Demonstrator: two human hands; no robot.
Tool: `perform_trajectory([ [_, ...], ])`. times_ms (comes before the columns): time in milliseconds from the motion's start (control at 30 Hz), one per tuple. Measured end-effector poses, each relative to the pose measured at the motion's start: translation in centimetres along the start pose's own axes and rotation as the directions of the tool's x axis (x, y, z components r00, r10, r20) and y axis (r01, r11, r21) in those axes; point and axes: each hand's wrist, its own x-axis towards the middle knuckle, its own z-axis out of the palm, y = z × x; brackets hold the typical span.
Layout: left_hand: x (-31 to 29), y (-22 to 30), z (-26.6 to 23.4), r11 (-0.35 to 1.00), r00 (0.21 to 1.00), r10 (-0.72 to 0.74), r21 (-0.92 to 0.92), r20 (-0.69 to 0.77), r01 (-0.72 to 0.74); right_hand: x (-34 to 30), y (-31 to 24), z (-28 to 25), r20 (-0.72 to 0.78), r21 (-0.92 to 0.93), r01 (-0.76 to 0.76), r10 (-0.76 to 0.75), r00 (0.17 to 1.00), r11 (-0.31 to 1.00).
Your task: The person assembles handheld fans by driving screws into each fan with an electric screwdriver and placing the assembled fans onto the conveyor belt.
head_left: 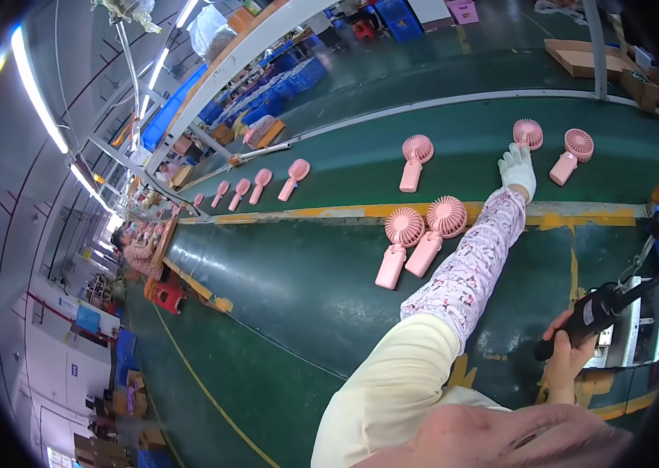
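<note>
My left hand (518, 170), in a white glove below a floral sleeve, is closed over the handle of a pink handheld fan (528, 134) on the green conveyor belt (353, 160). The fan's round head shows beyond my fingers; its handle is hidden under the glove. To its right lies another pink fan (571, 156). At the lower right, my bare right hand (567, 360) grips a black electric screwdriver (590, 316), hung from a cable. Two pink fans (404, 228) lie side by side on the green worktop (290, 265), left of my left forearm.
Several more pink fans (294, 179) lie spaced along the belt toward the far left. A white-framed device (645, 327) stands beside the screwdriver. Another person (141, 253) sits at the line's far left, near a red stool (166, 295). An open cardboard box (586, 58) lies beyond the belt.
</note>
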Motion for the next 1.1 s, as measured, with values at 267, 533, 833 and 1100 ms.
perform_trajectory([
  [267, -1.2, 0.5, -5.0, 0.934, 0.870, 0.068, -0.338, 0.488, 0.116, 0.3, -0.3, 0.2, -0.011, -0.084, 0.001, -0.002, 1.000, 0.996],
  [533, -16.4, -2.1, -13.1, -0.531, 0.761, 0.514, -0.549, 0.396, 0.645, 1.7, 0.1, 0.4, -0.097, -0.204, -0.053, 0.033, 0.995, 0.978],
  [833, -27.5, -0.4, -9.7, -0.607, 0.614, 0.655, -0.177, 0.441, 0.775, 1.4, 0.2, -1.8, -0.031, -0.242, 0.104, -0.115, 0.993, 0.965],
  [1100, -26.1, -0.1, -10.2, -0.492, 0.549, 0.661, -0.257, 0.511, 0.832, 1.9, -0.3, -1.4, -0.062, -0.401, 0.155, -0.196, 0.979, 0.903],
])
